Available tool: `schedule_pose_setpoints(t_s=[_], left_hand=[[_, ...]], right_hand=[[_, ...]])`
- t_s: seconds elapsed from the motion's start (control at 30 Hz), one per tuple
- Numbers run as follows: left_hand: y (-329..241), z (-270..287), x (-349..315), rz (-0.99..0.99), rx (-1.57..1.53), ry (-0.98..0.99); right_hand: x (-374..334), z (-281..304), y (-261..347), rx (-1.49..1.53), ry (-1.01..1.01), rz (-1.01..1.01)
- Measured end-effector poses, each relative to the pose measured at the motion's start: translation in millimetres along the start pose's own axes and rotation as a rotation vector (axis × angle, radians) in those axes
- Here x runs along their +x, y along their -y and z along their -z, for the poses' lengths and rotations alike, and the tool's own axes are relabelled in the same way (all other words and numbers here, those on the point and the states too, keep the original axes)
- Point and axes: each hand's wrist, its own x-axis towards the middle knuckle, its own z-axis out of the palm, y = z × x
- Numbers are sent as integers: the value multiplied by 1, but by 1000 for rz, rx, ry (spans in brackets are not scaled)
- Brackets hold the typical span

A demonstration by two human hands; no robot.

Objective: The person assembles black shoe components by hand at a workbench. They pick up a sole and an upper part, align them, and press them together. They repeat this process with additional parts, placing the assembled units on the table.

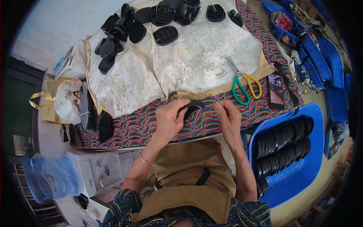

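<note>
My left hand [170, 119] grips a black curved shoe-sole piece [193, 106] at the near edge of the table, over the multicoloured wavy cloth [136, 128]. My right hand [228, 115] is just to its right, fingertips pinched together close to the piece's end; what they pinch is too small to see. A pair of scissors [244, 85] with one green and one yellow handle lies just beyond my right hand. Several black heel and sole pieces [128, 26] lie at the far side of a crumpled white sheet [189, 56].
A blue tub [302, 166] at my right holds rows of black sole pieces. A phone [276, 91] lies right of the scissors. More blue trays [321, 56] stand far right. White boxes [94, 170] and a blue plastic bag [49, 178] sit at lower left.
</note>
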Motion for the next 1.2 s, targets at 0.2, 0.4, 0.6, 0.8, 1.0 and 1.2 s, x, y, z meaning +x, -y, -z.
schedule_pose_setpoints(t_s=[0.2, 0.4, 0.6, 0.8, 1.0, 1.2], left_hand=[[-14, -3, 2, -84, 92, 69], [-17, -6, 3, -81, 137, 52], [-15, -10, 3, -33, 129, 27], [-22, -12, 6, 46, 112, 58], [-20, -14, 6, 56, -49, 36], [-17, -11, 10, 58, -27, 103]], right_hand=[[22, 4, 41, -658, 313, 638], [38, -8, 24, -782, 381, 896], [25, -18, 2, -934, 223, 933], [0, -39, -19, -761, 10, 654], [-17, -53, -23, -698, -117, 522], [-13, -47, -24, -548, -89, 507]])
